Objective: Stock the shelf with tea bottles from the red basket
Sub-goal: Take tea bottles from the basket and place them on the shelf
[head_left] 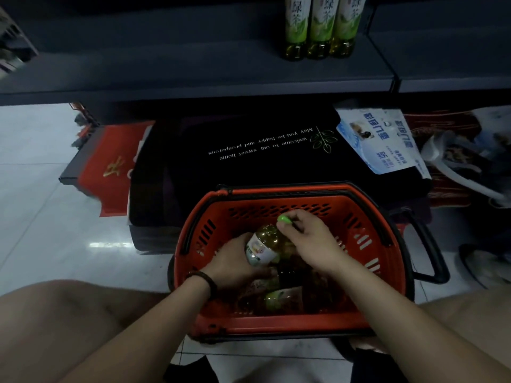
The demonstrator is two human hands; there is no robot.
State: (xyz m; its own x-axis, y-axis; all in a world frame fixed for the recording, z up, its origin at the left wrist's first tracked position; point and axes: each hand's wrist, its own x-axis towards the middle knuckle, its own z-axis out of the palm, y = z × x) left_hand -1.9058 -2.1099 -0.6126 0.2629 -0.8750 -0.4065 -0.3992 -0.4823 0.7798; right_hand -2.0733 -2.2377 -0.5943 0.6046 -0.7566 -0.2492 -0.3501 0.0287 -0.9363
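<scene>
A red basket (367, 275) stands on the floor between my knees. Both hands are inside it on one tea bottle (264, 243) with a white label and amber liquid. My left hand (235, 262) grips the bottle's body from the left. My right hand (307, 239) holds its neck, fingers around the green cap (284, 219). More bottles (279, 297) lie in the basket's bottom, partly hidden by my arms. Three green tea bottles (320, 26) stand upright on the dark shelf (193, 70) above.
A black doormat (262, 150) with white writing lies under the shelf behind the basket. Red mats (110, 164) lie to its left, a blue-white package (381, 139) and bagged goods (456, 153) to its right. White tiled floor (41, 203) spreads to the left.
</scene>
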